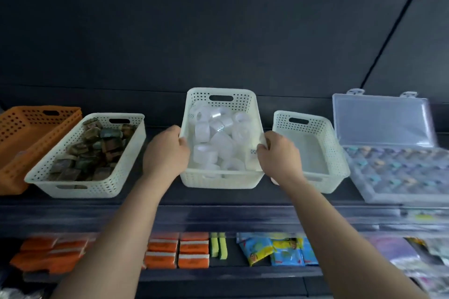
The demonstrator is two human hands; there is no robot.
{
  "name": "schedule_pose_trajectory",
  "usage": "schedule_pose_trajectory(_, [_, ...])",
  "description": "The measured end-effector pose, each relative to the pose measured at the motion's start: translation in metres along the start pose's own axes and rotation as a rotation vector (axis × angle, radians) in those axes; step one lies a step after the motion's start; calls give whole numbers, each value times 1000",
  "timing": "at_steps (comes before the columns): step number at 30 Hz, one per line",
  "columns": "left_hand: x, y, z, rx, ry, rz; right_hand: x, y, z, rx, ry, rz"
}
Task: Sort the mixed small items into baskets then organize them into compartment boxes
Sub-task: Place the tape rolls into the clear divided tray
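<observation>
A cream perforated basket full of clear tape rolls stands at the middle of the dark shelf. My left hand grips its left rim and my right hand grips its right rim. To the left stands a second cream basket holding dark brownish-green small items. To the right an empty cream basket stands beside a clear compartment box with its lid up and coloured pieces in its cells.
An orange basket sits at the far left. Below the shelf's front edge lie orange packs, yellow-green sponges, blue-yellow packets and clear-wrapped goods. A dark wall rises behind the baskets.
</observation>
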State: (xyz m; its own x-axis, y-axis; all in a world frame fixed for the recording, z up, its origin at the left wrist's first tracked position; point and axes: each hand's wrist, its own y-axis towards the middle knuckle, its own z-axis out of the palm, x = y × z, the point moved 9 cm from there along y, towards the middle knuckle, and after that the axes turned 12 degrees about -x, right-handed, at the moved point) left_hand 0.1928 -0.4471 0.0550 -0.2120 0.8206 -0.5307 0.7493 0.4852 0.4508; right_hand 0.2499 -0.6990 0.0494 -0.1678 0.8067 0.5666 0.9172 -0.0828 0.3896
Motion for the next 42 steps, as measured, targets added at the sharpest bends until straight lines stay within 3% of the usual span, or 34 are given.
schedule_pose_trajectory(24, [-358,-198,140,224,-242,244,-330,-32,-298,-157,-224,263])
schedule_pose_trajectory(42, [-597,-245,273,332,-306,436,-530,23,-426,-325,-316,450])
